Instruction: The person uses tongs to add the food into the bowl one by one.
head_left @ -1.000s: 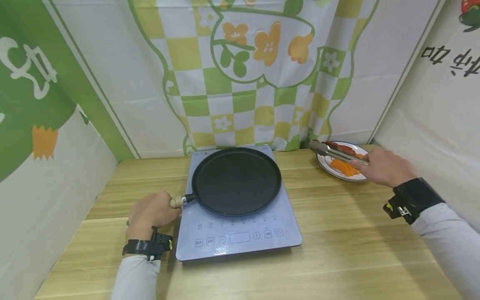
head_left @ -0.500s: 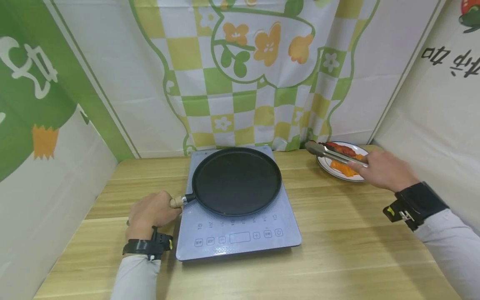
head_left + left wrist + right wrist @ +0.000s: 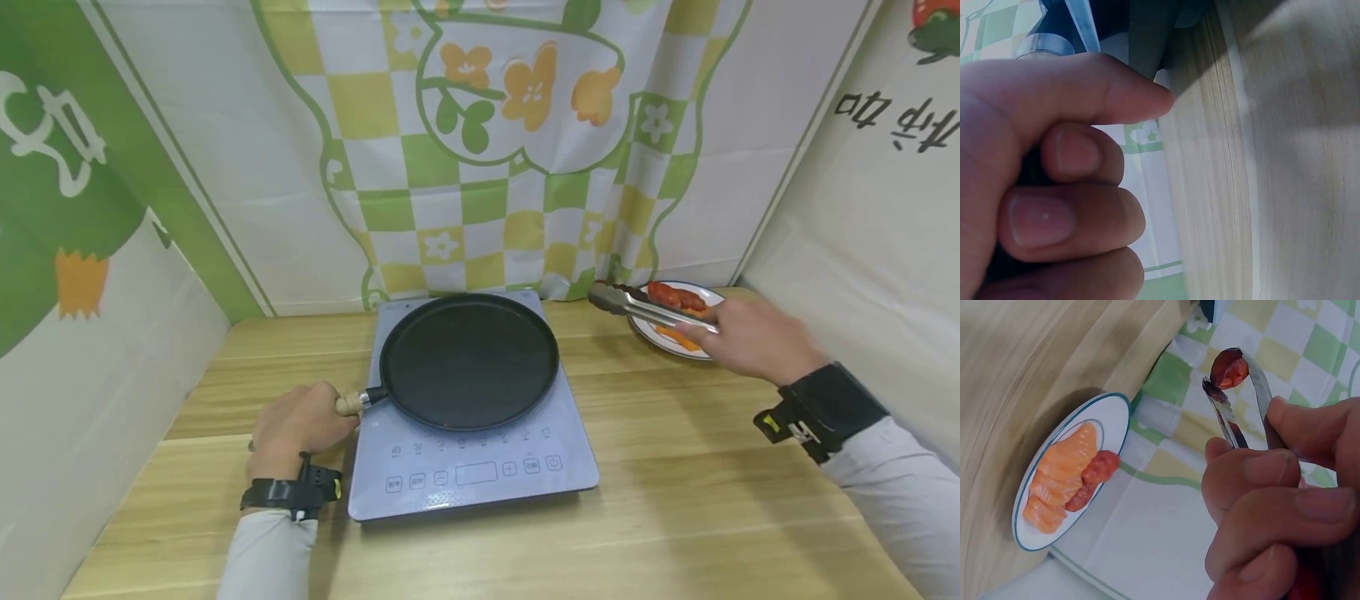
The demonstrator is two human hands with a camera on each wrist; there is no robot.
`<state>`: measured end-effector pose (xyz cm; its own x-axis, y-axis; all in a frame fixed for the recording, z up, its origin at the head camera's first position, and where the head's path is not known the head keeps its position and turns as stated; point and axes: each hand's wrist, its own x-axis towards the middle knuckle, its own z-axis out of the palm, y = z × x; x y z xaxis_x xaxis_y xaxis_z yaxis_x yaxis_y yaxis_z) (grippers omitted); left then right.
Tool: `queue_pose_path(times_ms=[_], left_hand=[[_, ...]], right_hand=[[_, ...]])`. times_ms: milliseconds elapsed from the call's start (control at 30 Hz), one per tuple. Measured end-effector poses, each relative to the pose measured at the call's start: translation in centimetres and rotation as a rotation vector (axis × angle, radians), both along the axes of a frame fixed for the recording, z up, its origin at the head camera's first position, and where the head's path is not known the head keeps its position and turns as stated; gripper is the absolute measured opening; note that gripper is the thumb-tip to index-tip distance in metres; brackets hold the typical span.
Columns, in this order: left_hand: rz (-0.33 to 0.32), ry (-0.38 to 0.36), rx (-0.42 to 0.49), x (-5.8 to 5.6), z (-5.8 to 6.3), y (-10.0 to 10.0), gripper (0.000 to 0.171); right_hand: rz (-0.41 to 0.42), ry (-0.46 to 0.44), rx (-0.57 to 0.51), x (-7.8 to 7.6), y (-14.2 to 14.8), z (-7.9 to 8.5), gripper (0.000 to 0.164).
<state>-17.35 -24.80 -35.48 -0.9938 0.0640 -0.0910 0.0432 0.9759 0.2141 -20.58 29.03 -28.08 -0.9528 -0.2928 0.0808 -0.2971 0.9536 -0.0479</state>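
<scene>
In the head view my left hand grips the wooden handle of a flat black frying pan. The left wrist view shows those fingers curled, with the handle mostly hidden behind them. My right hand holds metal tongs above a white plate at the back right. Between the tongs' tips is a dark red piece of food, which looks like a sausage slice. On the plate lie orange slices like salmon and red sausage-like pieces.
The pan sits on a pale induction cooktop with touch controls along its front. Beneath is a wooden table. A green and yellow checked curtain hangs behind it, and covered walls stand at both sides.
My right hand and the tongs have shifted left, uncovering more of the red pieces on the plate. The left hand keeps its grip on the pan handle. The head view has shifted slightly.
</scene>
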Motion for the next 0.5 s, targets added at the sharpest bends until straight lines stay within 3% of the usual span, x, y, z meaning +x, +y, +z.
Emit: queue_pose_path(times_ms=[367,500], left_hand=[[0.000,0.007,-0.004,0.1,0.0,0.0,0.029],[0.002,0.012,-0.001,0.1,0.0,0.0,0.028]], right_hand=[[-0.010,-0.017,0.041,0.6,-1.7,0.6,0.066],[0.001,-0.020,0.054,0.8,-2.3,0.8,0.059]])
